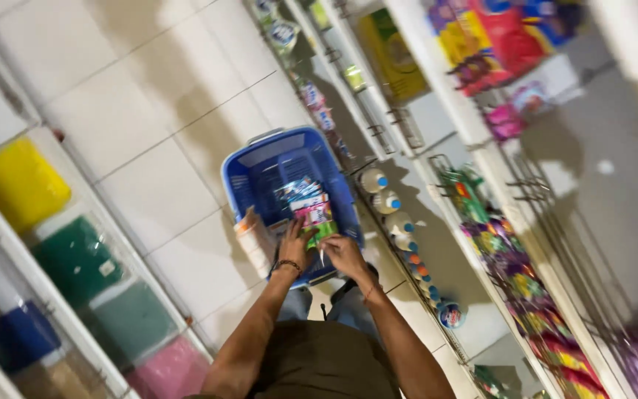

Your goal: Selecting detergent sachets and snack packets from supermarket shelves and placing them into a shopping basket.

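A blue plastic shopping basket [249,174] sits on the white tiled floor in a shop aisle. Several small colourful packets [306,199] lie inside it. My left hand [297,245], with a beaded bracelet on the wrist, reaches into the basket and touches a green and pink packet [320,219]. Beside it my right hand [342,253] rests on the basket's near edge, fingers bent next to the same packet. Whether either hand grips the packet is blurred. A pale bottle [254,240] with an orange top leans at the basket's left near corner.
Shelves on the right hold white bottles with blue caps [384,191], hanging colourful packets [511,258] and boxes [393,55]. On the left, a rack holds yellow [20,185], green [75,258] and pink [175,369] bundles. White floor tiles [142,111] stretch beyond the basket.
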